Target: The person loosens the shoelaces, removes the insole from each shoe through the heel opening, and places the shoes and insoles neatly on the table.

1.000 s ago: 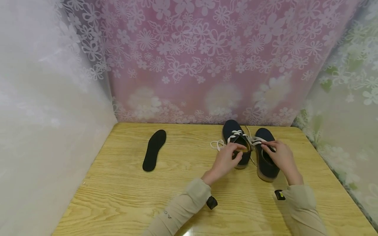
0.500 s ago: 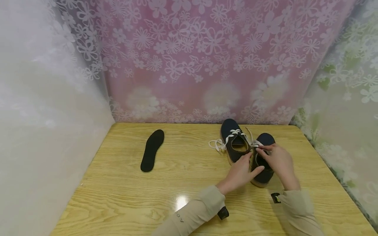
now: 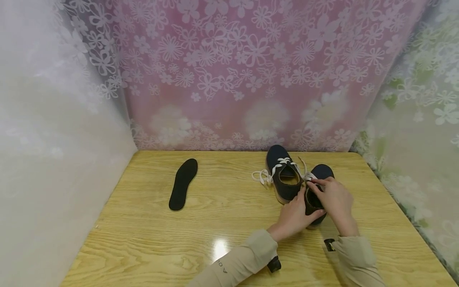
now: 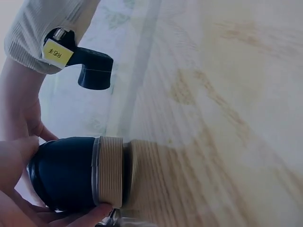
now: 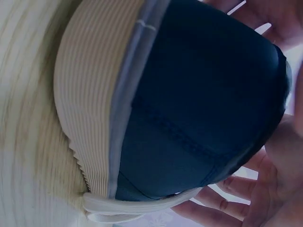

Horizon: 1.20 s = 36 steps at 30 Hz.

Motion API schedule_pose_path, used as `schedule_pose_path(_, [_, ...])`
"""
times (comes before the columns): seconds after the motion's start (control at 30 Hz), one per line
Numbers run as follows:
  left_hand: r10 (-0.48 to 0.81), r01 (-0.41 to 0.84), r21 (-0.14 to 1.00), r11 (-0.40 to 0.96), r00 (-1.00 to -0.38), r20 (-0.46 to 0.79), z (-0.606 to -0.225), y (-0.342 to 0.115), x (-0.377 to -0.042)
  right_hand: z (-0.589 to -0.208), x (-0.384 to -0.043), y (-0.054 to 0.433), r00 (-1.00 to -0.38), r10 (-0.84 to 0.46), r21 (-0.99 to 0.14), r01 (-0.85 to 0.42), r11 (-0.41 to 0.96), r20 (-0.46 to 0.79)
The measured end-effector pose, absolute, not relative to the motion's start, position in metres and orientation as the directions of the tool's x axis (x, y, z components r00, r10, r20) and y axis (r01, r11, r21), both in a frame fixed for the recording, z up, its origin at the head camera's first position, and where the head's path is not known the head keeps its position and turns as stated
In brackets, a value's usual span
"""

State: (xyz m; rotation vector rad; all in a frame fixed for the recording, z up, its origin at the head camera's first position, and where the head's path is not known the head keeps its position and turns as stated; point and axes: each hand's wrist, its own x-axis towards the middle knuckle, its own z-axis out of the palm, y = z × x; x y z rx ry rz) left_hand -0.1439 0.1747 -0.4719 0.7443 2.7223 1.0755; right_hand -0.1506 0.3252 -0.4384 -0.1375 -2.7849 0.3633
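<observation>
My left hand (image 3: 294,217) grips the heel of the right-hand shoe (image 3: 323,171), a dark navy lace-up with white laces. Its fingers lie along the near left side and the thumb reaches across the back. The left wrist view shows this shoe's blue heel (image 4: 66,172) and ribbed tan sole between thumb and fingers. Over the front of the same shoe's opening, my right hand (image 3: 335,199) pinches at the laces and tongue; its fingertips partly hide what they hold. A white lace (image 5: 142,205) hangs along the shoe's side in the right wrist view.
The matching shoe (image 3: 277,155) stands just left, toe toward the curtain, its loose white laces (image 3: 263,176) spread on the wooden table (image 3: 150,247). A black insole (image 3: 183,184) lies farther left. Flowered curtains (image 3: 215,79) enclose the table's back and sides.
My left hand has moved from over the left shoe to the right shoe's heel. The right shoe has turned and shifted slightly left, with my right hand following at its laces.
</observation>
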Motion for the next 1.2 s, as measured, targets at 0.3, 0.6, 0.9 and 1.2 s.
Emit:
schedule_pose_path(0.3, [0.552, 0.430, 0.694, 0.577, -0.832, 0.057, -0.478, 0.160, -0.149, -0.435, -0.143, 0.321, -0.959, 0.118, -0.254, 0.050, 0.966, 0.258])
schedule_pose_path(0.6, [0.622, 0.405, 0.769, 0.494, -0.783, 0.013, -0.473, 0.134, -0.156, -0.429, -0.133, 0.318, -0.969, 0.039, -0.235, -0.021, 0.972, 0.244])
schedule_pose_path(0.9, [0.715, 0.363, 0.843, 0.396, -0.698, -0.036, -0.471, 0.104, -0.168, -0.428, -0.134, 0.326, -0.956, 0.015, -0.333, -0.087, 0.939, 0.294])
schedule_pose_path(1.2, [0.789, 0.334, 0.890, 0.310, -0.613, -0.045, -0.473, 0.081, -0.180, -0.444, -0.140, 0.346, -0.935, -0.049, -0.287, -0.157, 0.945, 0.351])
